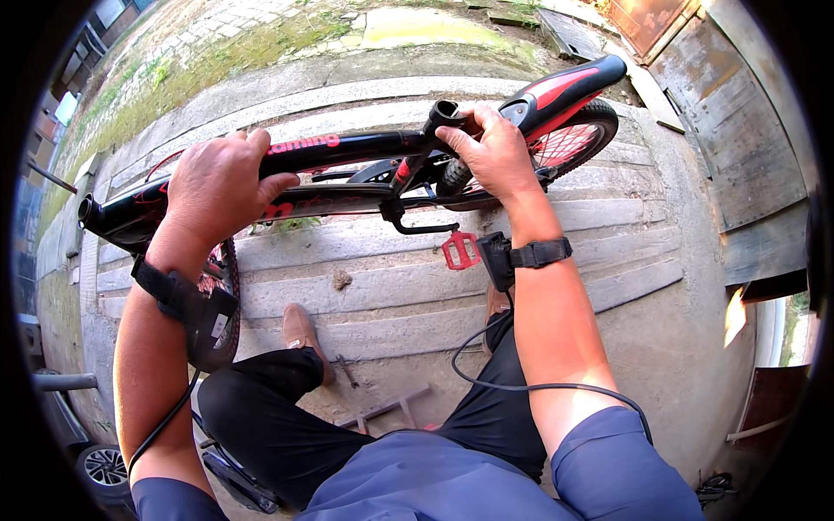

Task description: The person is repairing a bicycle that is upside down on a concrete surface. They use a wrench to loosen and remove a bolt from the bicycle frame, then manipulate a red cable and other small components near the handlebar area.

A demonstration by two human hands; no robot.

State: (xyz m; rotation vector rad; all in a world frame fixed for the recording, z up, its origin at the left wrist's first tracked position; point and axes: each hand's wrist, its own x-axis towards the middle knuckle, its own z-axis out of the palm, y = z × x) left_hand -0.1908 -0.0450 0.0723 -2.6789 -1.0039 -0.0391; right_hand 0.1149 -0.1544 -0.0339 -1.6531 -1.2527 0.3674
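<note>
stone slabs (347,291) underlie the bicycle frame (334,202), its long axis running sideways from beneath the left hand (221,182) to the right hand (491,152). the left hand curls over the top tube (373,143); the right hand, nearer the rear wheel (575,143), clasps the seat tube (434,126).

Black-and-red bicycle (347,148), standing roughly upright, crosswise on grey slabs (391,282), with open-topped seat tube (432,127) and red pedal (460,250).

The left hand (217,178) was curled, back upward, its thumb (280,184) pointing right, nearer the body than its bent fingers (252,140). The right hand (504,154) gripped too, its thumb pointing left, bodyward of its fingers. Behind the fingers ran 2 bare forearms (556,321).
</note>
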